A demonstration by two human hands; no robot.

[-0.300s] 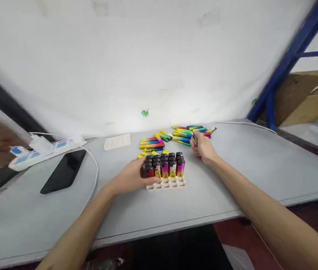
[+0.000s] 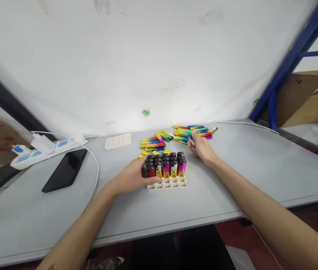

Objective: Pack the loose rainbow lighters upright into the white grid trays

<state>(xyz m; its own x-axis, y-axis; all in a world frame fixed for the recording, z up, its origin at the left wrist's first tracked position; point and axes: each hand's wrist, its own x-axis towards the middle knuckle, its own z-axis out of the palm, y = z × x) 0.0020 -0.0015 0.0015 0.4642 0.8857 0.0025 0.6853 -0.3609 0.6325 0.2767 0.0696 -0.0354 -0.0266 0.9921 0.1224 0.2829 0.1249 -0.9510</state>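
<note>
A cream holed rack (image 2: 175, 183) carries several rows of upright lighters (image 2: 166, 169) with black tops and shiny red, purple and gold bodies. My left hand (image 2: 132, 175) clasps its left end, thumb along the front and fingers round the far side; its front holes hold nothing. My right hand (image 2: 202, 149) is closed on a lighter (image 2: 192, 141), whose pale end pokes out by the thumb; the rest is hidden by the fingers. Just beyond this hand lies a loose pile of multicoloured lighters (image 2: 181, 139). Another pile (image 2: 151, 145) lies behind the rack.
A second cream rack (image 2: 118, 141) lies flat at the back left. On the left are a black phone (image 2: 65, 170), a white power strip (image 2: 46, 152) with plugs, and a white cable (image 2: 98, 170). A white wall (image 2: 159, 67) bounds the table's back.
My right hand has drawn slightly back from the far pile, toward the rack, and the lighter's end shows more clearly. My left hand stays on the rack. The view has shifted slightly.
</note>
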